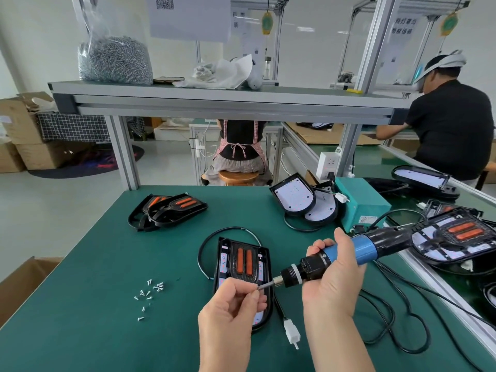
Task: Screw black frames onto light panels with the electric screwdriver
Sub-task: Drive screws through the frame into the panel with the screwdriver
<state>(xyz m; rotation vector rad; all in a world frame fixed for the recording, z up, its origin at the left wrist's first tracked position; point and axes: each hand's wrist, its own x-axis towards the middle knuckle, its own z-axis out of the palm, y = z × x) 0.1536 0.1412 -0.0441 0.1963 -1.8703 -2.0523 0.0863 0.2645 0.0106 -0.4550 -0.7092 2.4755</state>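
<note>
Near the middle of the green mat (94, 291), just in front of us, lies the light panel (224, 264) with its black frame (244, 244) seated on top, long axis running near to far. Our right hand (331, 277) is wrapped around the electric screwdriver (362, 247), held almost level above the panel's near right edge. Our left hand (230, 307) pinches the tip of the bit (267, 285); whether a screw sits there we cannot tell.

We judge the frame to be light, stiff plastic that could shift on the panel until fastened, so steadying it by its outer rim seems wiser than pressing on the orange strips. The driver looks the heavier item, best gripped at its blue barrel.

Loose screws (150, 291) lie scattered to the near left, within easy reach. The panel's cable loop (204, 245) curves round its far end, and a white connector (292, 331) trails off the near right corner, close under the tool. The driver's cord (402, 312) coils to the right. Spare frames (167, 210) sit far left, bare panels (295, 200) far right beside a teal box (362, 205), all well apart.
</note>
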